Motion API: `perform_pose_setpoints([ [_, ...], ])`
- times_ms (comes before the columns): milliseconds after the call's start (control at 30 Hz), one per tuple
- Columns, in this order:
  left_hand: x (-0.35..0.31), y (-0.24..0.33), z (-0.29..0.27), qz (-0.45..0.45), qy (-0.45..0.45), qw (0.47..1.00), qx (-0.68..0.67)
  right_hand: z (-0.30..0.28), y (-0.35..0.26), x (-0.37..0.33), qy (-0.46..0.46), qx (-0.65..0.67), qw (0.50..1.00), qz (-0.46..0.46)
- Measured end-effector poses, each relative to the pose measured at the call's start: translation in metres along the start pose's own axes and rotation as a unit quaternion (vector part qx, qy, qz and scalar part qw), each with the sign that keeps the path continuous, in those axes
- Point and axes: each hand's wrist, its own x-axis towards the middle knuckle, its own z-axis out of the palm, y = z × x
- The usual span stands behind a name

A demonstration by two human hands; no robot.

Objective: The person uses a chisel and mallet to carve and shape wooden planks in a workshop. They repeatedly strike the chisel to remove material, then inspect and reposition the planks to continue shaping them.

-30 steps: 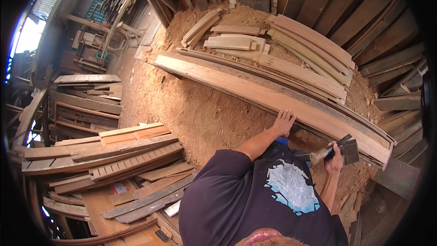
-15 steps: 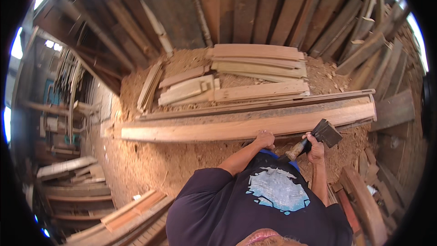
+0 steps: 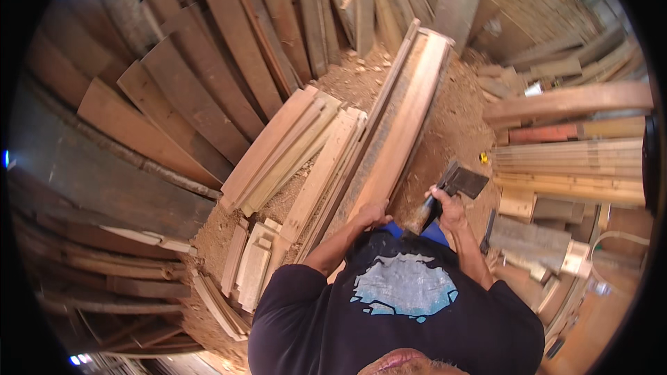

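My right hand (image 3: 451,210) is closed round the handle of a hatchet (image 3: 464,180), which has a broad dark head and a short, pale-ended handle. It holds the hatchet in front of my dark shirt, head up and away from me. My left hand (image 3: 375,214) rests at the edge of a long, thick board (image 3: 403,132), with its fingers curled against the wood. The board has a smooth pale face beside a rough dark strip, and runs from my left hand toward the far right. My body hides its near end.
Several sawn planks (image 3: 278,146) lie stacked left of the board. Tall dark boards (image 3: 201,83) lean along the back and left. At right are a curved beam (image 3: 570,103), stacked pale strips (image 3: 570,167) and a small yellow object (image 3: 483,157). Wood chips and sawdust (image 3: 455,118) cover the ground.
The view has swung to the right, so the board now runs away from me instead of across. My left hand stays at the board, and my right still grips the hatchet.
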Motion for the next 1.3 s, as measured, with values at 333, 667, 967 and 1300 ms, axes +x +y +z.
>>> perform_pose_setpoints([
  [333, 0.028, -0.060, -0.006, -0.024, 0.159, 0.987, -0.010, -0.056, 0.046, -0.066, 0.151, 0.090, 0.982, -0.072],
  [667, 0.019, -0.011, -0.024, -0.086, 0.090, 0.957, 0.263, -0.098, 0.111, -0.101, 0.220, 0.163, 0.962, -0.005],
  [967, 0.051, -0.007, -0.030, -0.098, -0.006, 0.968, 0.232, -0.102, 0.131, -0.124, 0.199, 0.186, 0.962, 0.016],
  [1300, 0.069, -0.035, -0.008, -0.087, 0.023, 0.959, 0.267, -0.072, 0.137, -0.134, 0.164, 0.193, 0.966, -0.042],
])
